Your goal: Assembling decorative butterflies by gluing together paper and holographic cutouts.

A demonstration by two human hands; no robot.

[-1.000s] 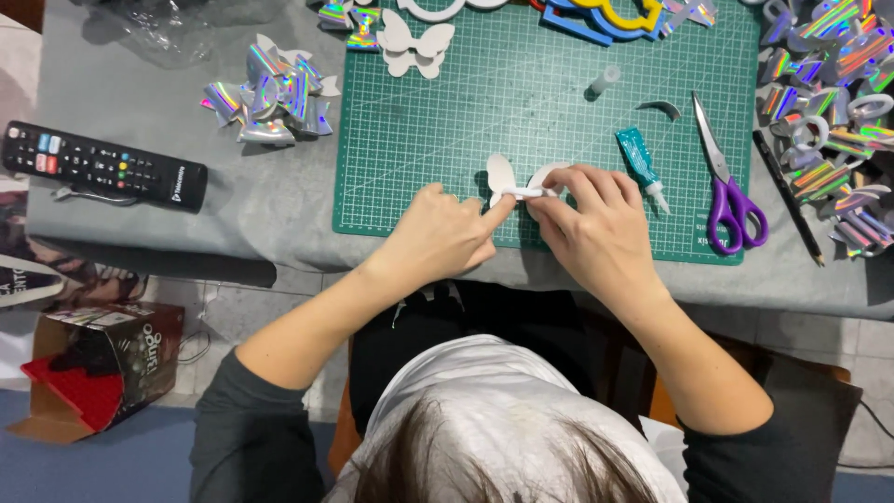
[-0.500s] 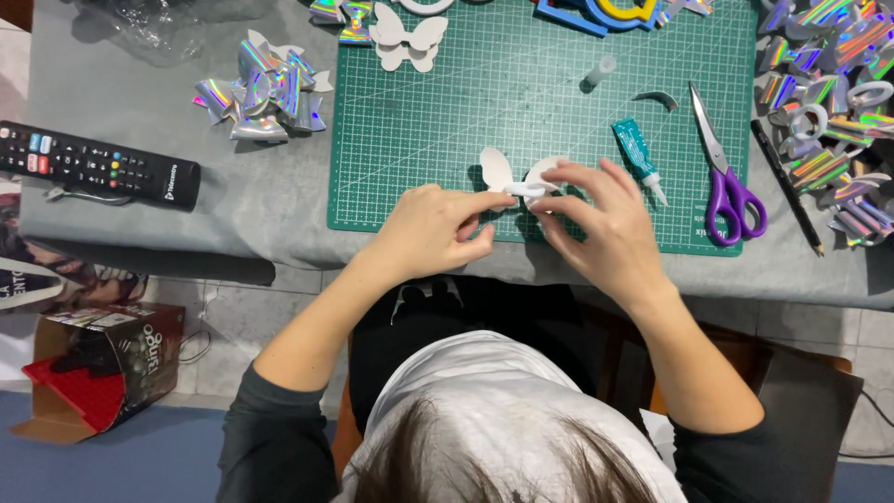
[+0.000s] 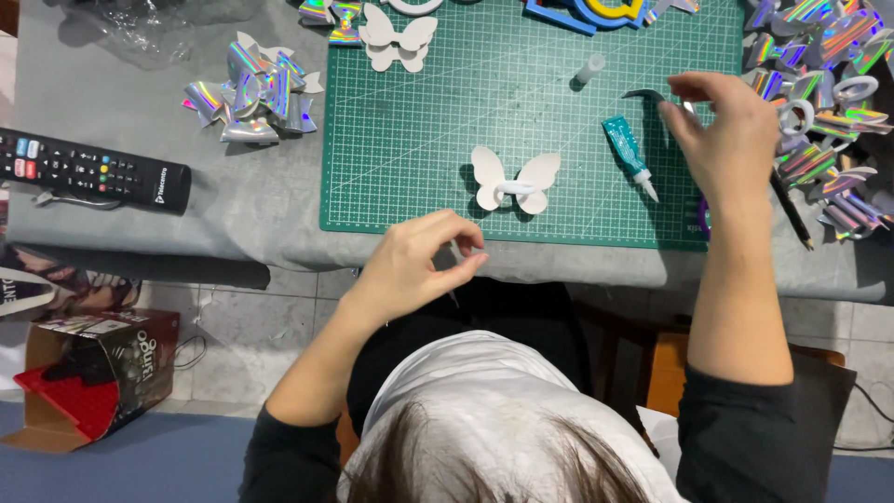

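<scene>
A white paper butterfly (image 3: 517, 182) with a loop around its middle lies alone on the green cutting mat (image 3: 419, 140). My left hand (image 3: 419, 265) hovers at the mat's near edge, below and left of the butterfly, with thumb and forefinger pinched together and nothing clearly between them. My right hand (image 3: 731, 140) is at the mat's right edge, fingers curled over the purple-handled scissors (image 3: 701, 220), which it mostly hides. A teal glue tube (image 3: 626, 149) lies just left of that hand, next to a black curved strip (image 3: 644, 93).
A black remote (image 3: 88, 170) lies at the table's left. Holographic paper pieces are piled at the back left (image 3: 251, 93) and far right (image 3: 819, 74). More white butterflies (image 3: 399, 37) and a small cap (image 3: 589, 67) sit on the mat. A black pencil (image 3: 792, 210) and a floor box (image 3: 93, 373) are nearby.
Both hands have let go of the white butterfly, which now lies on the mat. My right hand moved right to the scissors; my left hand drew back toward the mat's near edge.
</scene>
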